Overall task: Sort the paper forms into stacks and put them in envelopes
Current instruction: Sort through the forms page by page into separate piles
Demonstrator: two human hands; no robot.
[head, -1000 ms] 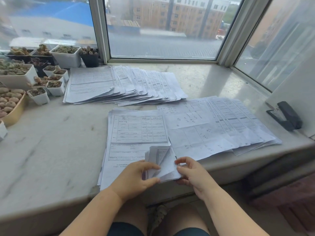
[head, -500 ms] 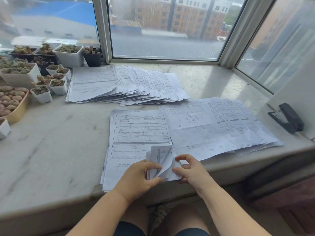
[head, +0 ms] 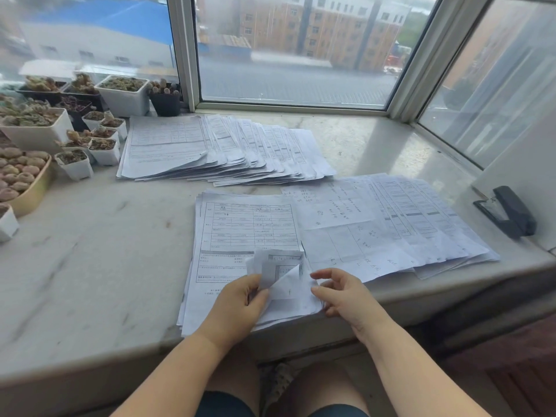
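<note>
- My left hand (head: 240, 302) pinches the lifted corners of a few paper forms (head: 278, 272), thumb and fingers curled round the folded-up sheets at the near right corner of the stack in front of me.
- My right hand (head: 343, 291) hovers just beside those curled corners, thumb and forefinger bent toward each other with a gap between them; the lower fingers touch the edge of the sheets, but I cannot tell whether they actually grip anything.
- The near stack of forms (head: 240, 236) lies flat on the marble windowsill (head: 90, 251), its near edge reaching the sill's lip; the top sheet is a printed table.
- Just to its right, overlapping its edge, a second batch of forms (head: 400, 224) is fanned out toward the right, the topmost sheets carrying handwriting.
- Farther back, a third fan of forms (head: 216, 149) is spread in a row below the window frame (head: 186, 55), apart from the two near piles.
- A black stapler (head: 508, 210) sits at the right end of the sill, near the fanned batch but not touching it.
- Small white pots of succulents (head: 90, 145) crowd the left end of the sill, the nearest ones just beside the back fan.
- A tan tray of pebble-like plants (head: 33, 191) stands at the far left edge.
</note>
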